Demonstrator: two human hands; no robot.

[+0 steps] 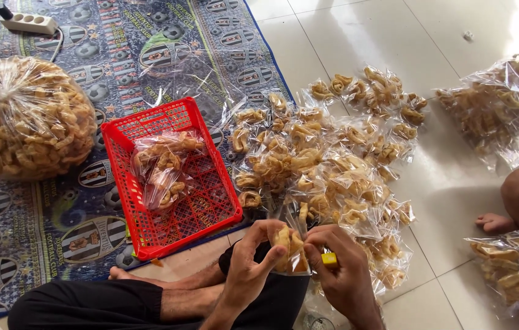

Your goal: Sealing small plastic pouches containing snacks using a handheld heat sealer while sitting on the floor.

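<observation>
1. A small clear plastic packet of golden fried crackers [290, 247] is held upright at the near centre of the scene, above the crossed legs in dark trousers [88, 305].
2. The left hand [250, 263] is closed round the packet's left side, its fingers [271, 256] pressed against the plastic.
3. The right hand [345, 269] is closed on the packet's right edge; a small yellow object [329, 260] is pinched in its fingers, and its kind cannot be told.
4. A heap of filled clear cracker packets [326, 159] is spread on the white tiled floor [369, 30], just beyond the hands.
5. A red plastic lattice basket [204, 211], set to the left of the heap, is seen to contain a few packets [161, 165].
6. A large clear bag of loose crackers [24, 119] is laid at the far left on a patterned blue mat [118, 36]; a white power strip [29, 23] is placed farther off.
7. Further cracker bags [498, 110] are stacked at the right, where another person's bare foot [495, 223] is visible.
</observation>
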